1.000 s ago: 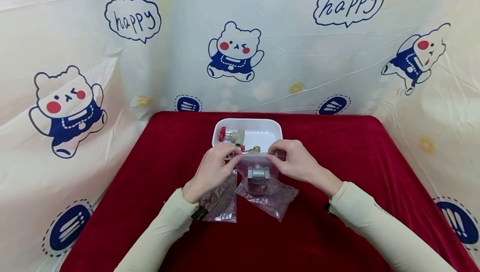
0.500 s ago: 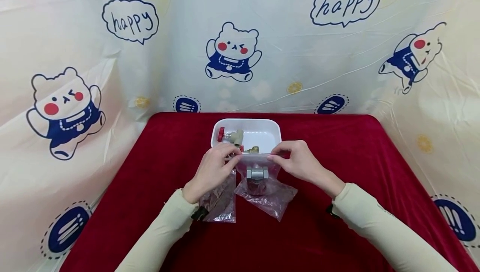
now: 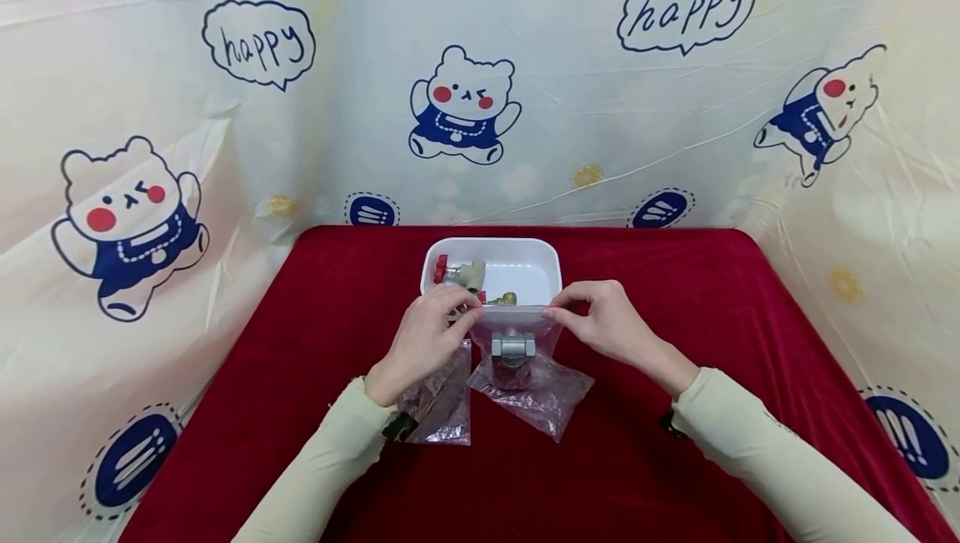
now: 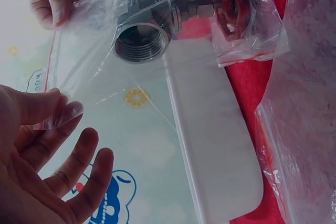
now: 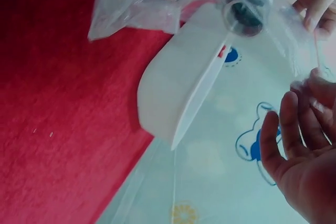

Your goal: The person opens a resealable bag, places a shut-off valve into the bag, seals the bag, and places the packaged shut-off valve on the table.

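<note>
In the head view, a clear zip bag (image 3: pixel 483 325) hangs from my two hands by its top edge. Inside it is a grey metal gate valve (image 3: pixel 513 346); the left wrist view shows its threaded opening and red handwheel (image 4: pixel 232 6). My left hand (image 3: pixel 427 339) pinches the top left corner between thumb and forefinger. At the right end of that edge, my right hand (image 3: pixel 611 326) pinches with thumb and forefinger. The other fingers of both hands are loosely bent in the wrist views.
A white tray (image 3: pixel 528 253) stands just behind the bag. It holds a beige valve (image 3: pixel 472 274) with a red handle and a brass fitting (image 3: pixel 509 298). Another clear bag (image 3: pixel 447 410) lies by my left wrist, and one more (image 3: pixel 555 393) lies under the valve.
My right hand has slid a little to the right along the bag's top edge. The left hand and the valve have hardly moved.
</note>
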### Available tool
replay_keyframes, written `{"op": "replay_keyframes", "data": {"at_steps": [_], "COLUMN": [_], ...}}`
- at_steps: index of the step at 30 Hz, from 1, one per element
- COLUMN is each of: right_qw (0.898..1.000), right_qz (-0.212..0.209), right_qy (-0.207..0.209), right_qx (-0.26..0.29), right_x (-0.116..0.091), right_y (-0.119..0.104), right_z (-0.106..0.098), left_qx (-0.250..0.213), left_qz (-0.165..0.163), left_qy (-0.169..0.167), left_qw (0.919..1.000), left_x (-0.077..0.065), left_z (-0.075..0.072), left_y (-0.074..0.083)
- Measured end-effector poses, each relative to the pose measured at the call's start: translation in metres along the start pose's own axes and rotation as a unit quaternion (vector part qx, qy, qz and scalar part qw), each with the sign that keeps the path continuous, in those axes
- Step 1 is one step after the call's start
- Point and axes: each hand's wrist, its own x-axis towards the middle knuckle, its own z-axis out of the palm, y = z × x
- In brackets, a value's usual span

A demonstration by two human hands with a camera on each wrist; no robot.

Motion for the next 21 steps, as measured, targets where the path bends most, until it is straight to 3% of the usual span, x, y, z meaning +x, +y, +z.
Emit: {"op": "replay_keyframes", "data": {"at_steps": [13, 21], "right_qw": [1.0, 0.997], "right_qz": [-0.013, 0.036], "right_qy": [0.0, -0.064], "right_qx": [0.01, -0.014], "right_x": [-0.0049, 0.0038], "right_y": [0.0042, -0.0021], "right_z": [-0.0059, -0.0061], "left_qx": [-0.005, -0.012], "left_qz": [-0.004, -0.009], "left_qy": [0.01, -0.002], "left_qw": [0.9999, 0.9999], "left_x": [-0.0014, 0.0013], "left_z": [0.0009, 0.0011], "left_y": [-0.0021, -0.0006]}}
